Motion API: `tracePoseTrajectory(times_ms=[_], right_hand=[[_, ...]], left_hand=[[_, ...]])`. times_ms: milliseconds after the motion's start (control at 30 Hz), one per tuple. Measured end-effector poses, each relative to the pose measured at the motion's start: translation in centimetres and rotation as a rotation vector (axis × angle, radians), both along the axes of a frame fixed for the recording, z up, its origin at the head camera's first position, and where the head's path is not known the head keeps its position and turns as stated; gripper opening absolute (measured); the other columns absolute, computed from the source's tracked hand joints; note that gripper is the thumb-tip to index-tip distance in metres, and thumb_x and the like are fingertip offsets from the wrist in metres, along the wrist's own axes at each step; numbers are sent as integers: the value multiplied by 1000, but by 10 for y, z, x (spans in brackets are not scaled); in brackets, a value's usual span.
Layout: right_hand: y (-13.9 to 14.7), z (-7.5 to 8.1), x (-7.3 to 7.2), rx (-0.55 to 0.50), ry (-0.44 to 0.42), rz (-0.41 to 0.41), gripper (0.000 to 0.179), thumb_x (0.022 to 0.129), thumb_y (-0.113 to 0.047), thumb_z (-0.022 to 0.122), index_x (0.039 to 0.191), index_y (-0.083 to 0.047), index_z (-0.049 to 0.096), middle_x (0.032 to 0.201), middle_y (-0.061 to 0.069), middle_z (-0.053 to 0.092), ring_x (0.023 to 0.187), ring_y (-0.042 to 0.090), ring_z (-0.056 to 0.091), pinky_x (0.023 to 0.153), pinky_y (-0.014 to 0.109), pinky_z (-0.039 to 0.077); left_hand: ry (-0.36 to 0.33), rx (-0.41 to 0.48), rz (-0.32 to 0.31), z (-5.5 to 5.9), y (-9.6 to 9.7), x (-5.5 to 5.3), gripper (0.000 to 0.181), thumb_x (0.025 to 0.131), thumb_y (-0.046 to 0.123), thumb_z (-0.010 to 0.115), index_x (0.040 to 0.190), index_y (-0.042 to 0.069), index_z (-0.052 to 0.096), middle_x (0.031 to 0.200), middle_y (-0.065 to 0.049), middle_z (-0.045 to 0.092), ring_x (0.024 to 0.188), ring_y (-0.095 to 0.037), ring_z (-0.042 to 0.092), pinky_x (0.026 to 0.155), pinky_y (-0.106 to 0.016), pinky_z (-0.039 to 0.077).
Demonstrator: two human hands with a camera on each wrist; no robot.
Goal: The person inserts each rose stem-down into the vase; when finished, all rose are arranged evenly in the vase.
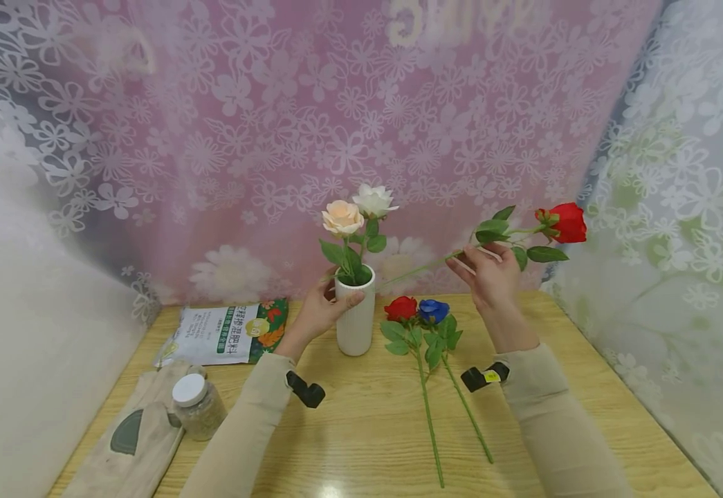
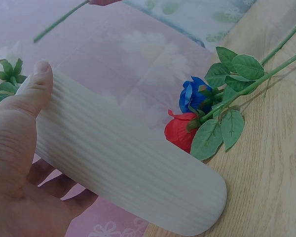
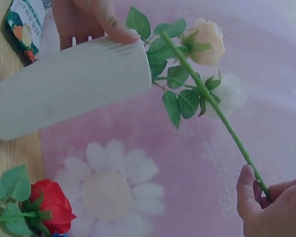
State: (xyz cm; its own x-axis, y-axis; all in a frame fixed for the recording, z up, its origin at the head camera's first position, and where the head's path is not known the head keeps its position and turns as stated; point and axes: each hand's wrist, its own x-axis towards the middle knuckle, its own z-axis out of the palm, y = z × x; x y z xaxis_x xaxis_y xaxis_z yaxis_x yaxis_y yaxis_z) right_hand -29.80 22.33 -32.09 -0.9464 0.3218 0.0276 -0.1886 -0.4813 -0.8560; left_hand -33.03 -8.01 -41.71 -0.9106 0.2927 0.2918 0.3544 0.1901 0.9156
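Note:
A white ribbed vase stands upright on the table, and my left hand grips it near the rim. Out of its mouth rise a peach rose and a white flower. To the right of the vase, my right hand pinches the stem of a red rose in the air. That rose's bloom points right, and its bare stem slants down left toward the vase. A second red rose and a blue rose lie on the table between my hands.
Left of the vase lies a printed packet. Nearer are a clear jar with a white lid and a beige cloth item with a grey-green patch. Floral curtains hang behind and beside the wooden table.

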Motion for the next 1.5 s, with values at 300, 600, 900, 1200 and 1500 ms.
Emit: tracePoseTrajectory(times_ms=[300, 600, 900, 1200, 1500], right_hand=[[-25, 7, -6, 46, 80, -56, 30, 101, 0, 66, 118, -13, 45, 108, 9, 52, 87, 23, 70, 79, 34, 66], [-51, 1, -11, 186, 167, -51, 27, 102, -2, 67, 115, -14, 46, 104, 6, 53, 93, 22, 69, 78, 35, 66], [-71, -6, -15, 292, 218, 22, 28, 101, 5, 64, 120, -11, 51, 105, 7, 58, 92, 21, 71, 78, 37, 67], [-92, -7, -15, 501, 190, 49, 19, 107, -2, 58, 123, -3, 49, 107, 9, 60, 93, 21, 71, 82, 31, 65], [-106, -22, -21, 712, 160, 61, 21, 104, -5, 63, 124, -3, 58, 113, 26, 71, 93, 29, 75, 91, 44, 64]], left_hand=[[5, -1, 6, 2, 1, -1, 80, 100, 25, 75, 167, 19, 31, 156, -19, 53, 141, -41, 57, 110, -57, 53], [4, 28, -13, 0, 0, -1, 79, 100, 27, 76, 166, 19, 33, 155, -19, 54, 139, -41, 57, 109, -57, 53], [3, 18, -2, -2, 0, 1, 81, 100, 29, 75, 167, 20, 30, 157, -17, 52, 141, -40, 57, 110, -57, 52], [27, 37, -14, -3, 0, -1, 77, 101, 24, 75, 166, 20, 34, 156, -16, 54, 138, -40, 59, 110, -57, 53], [44, 34, -10, -4, 1, -1, 77, 101, 24, 75, 166, 17, 34, 155, -16, 54, 138, -39, 59, 109, -56, 53]])
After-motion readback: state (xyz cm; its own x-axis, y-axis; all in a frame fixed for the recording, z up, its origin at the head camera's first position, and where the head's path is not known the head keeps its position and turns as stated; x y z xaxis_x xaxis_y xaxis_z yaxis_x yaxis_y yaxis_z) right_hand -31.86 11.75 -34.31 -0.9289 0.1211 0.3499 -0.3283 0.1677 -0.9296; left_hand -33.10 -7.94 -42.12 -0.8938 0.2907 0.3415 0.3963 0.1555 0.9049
